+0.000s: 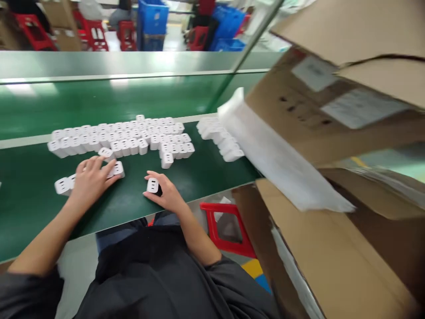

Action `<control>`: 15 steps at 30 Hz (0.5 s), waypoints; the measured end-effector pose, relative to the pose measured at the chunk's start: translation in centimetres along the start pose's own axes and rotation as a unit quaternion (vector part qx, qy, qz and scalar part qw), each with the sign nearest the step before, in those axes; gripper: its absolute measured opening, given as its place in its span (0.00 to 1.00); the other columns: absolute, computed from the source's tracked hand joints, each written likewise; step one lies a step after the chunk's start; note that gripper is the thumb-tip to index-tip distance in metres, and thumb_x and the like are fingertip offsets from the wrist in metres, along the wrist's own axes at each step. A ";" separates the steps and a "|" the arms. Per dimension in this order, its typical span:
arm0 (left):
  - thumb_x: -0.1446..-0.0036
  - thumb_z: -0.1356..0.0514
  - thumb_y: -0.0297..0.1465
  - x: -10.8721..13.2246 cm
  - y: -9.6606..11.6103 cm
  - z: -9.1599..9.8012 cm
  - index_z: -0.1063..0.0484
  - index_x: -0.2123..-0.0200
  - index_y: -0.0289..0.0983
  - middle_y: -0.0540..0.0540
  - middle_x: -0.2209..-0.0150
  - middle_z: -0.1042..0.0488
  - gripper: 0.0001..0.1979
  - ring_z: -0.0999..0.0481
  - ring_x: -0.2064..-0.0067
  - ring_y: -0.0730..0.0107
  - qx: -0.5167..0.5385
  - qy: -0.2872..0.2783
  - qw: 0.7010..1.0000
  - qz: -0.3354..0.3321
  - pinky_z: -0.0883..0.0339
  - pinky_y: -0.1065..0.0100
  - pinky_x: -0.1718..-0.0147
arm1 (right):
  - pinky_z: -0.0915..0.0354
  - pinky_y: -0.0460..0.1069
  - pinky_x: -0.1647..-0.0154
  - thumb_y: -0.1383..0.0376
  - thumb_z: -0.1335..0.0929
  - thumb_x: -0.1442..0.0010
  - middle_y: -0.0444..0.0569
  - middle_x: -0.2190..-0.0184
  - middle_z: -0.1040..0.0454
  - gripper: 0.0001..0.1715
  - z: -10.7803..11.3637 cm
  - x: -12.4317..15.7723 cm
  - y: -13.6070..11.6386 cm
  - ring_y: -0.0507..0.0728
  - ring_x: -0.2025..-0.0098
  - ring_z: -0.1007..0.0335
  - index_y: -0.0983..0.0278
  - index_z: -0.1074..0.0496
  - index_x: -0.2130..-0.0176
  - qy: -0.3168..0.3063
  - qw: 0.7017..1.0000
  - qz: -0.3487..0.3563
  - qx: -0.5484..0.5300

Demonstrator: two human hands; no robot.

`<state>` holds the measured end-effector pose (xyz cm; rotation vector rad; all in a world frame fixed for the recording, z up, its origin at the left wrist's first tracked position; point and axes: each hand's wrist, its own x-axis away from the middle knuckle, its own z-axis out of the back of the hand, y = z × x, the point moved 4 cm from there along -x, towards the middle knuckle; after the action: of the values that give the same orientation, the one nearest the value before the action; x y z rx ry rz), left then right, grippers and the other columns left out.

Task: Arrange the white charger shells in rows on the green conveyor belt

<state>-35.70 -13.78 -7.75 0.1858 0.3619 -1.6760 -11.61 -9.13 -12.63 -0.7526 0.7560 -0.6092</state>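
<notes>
My right hand (168, 192) pinches a white charger (152, 185) between thumb and fingers, its face with port slots turned up, just above the green table (129, 204). Further left, my left hand (91, 179) is curled over a short row of similar chargers, its thumb and fingers around the charger at the right end (118, 169). Its fingertips also reach a slightly tilted charger (106, 153). Part of this short row is hidden under the hand; its left end (62, 186) shows. Behind both hands stands a large block of white chargers (122, 133) in several rows.
More chargers (222, 139) stand at the right, beside a white foam sheet (279, 159) hanging from an open cardboard box (332, 248). Another box (299, 102) leans above. A red stool (229, 228) stands below the table edge. People, blue crates (152, 17) and red stools fill the background.
</notes>
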 end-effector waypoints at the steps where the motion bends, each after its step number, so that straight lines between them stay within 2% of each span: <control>1: 0.32 0.48 0.45 0.0 -0.4 -0.2 0.29 0.41 0.40 0.33 0.44 0.27 0.24 0.28 0.44 0.42 -0.008 -0.006 1.000 -0.005 0.36 0.50 0.51 | 0.32 0.55 0.45 0.56 0.28 0.39 0.50 0.49 0.24 0.31 0.9 0.3 0.4 0.59 0.48 0.28 0.57 0.36 0.39 0.029 0.999 -0.014 0.009; 3: 0.32 0.50 0.47 0.1 -1.2 -0.5 0.29 0.41 0.40 0.34 0.45 0.27 0.25 0.26 0.46 0.44 -0.027 -0.013 0.999 -0.016 0.36 0.54 0.55 | 0.31 0.54 0.48 0.54 0.27 0.40 0.50 0.51 0.24 0.26 3.8 1.3 1.6 0.59 0.51 0.27 0.58 0.31 0.45 0.118 0.990 -0.061 0.044; 5: 0.32 0.50 0.49 0.3 -1.8 -0.6 0.29 0.41 0.41 0.36 0.46 0.26 0.26 0.25 0.48 0.45 -0.042 -0.012 0.999 -0.018 0.37 0.56 0.56 | 0.31 0.53 0.51 0.52 0.28 0.40 0.51 0.52 0.24 0.24 7.5 3.1 3.5 0.58 0.54 0.27 0.59 0.30 0.48 0.223 0.964 -0.113 0.094; 7: 0.33 0.50 0.50 0.5 -2.1 -0.8 0.29 0.41 0.41 0.37 0.46 0.24 0.27 0.24 0.50 0.47 -0.048 -0.007 0.999 -0.018 0.37 0.57 0.57 | 0.31 0.54 0.54 0.49 0.29 0.40 0.54 0.53 0.23 0.27 11.4 5.1 5.6 0.60 0.55 0.28 0.61 0.31 0.49 0.319 0.921 -0.158 0.161; 9: 0.33 0.50 0.50 0.6 -2.3 -0.9 0.28 0.41 0.39 0.37 0.48 0.23 0.28 0.23 0.52 0.47 -0.049 -0.001 0.999 -0.019 0.37 0.56 0.57 | 0.32 0.55 0.54 0.45 0.30 0.42 0.56 0.54 0.23 0.30 14.8 6.8 7.9 0.62 0.54 0.29 0.63 0.31 0.50 0.383 0.872 -0.199 0.232; 11: 0.33 0.50 0.50 0.7 -2.4 -1.2 0.30 0.39 0.39 0.38 0.48 0.23 0.29 0.22 0.52 0.47 -0.037 0.003 0.999 -0.017 0.37 0.55 0.57 | 0.32 0.56 0.55 0.43 0.30 0.43 0.58 0.55 0.24 0.33 17.1 7.6 9.9 0.63 0.55 0.29 0.64 0.31 0.51 0.397 0.845 -0.232 0.274; 13: 0.33 0.50 0.51 0.8 -2.6 -1.4 0.38 0.33 0.45 0.42 0.47 0.22 0.30 0.22 0.52 0.46 -0.009 0.003 1.000 -0.002 0.37 0.53 0.56 | 0.31 0.56 0.55 0.42 0.31 0.43 0.58 0.55 0.25 0.33 18.0 7.2 11.3 0.63 0.56 0.28 0.64 0.32 0.51 0.372 0.849 -0.242 0.287; 15: 0.34 0.51 0.52 0.9 -2.7 -1.6 0.53 0.29 0.57 0.49 0.47 0.22 0.33 0.23 0.52 0.45 0.027 -0.001 1.000 0.015 0.36 0.51 0.56 | 0.31 0.57 0.54 0.42 0.32 0.42 0.58 0.55 0.26 0.33 18.1 5.8 12.1 0.63 0.55 0.28 0.65 0.33 0.51 0.343 0.859 -0.236 0.298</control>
<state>-38.66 -13.79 -9.16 0.2283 0.3101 -1.6567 8.54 0.61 -15.26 -0.1040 0.9590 -1.5298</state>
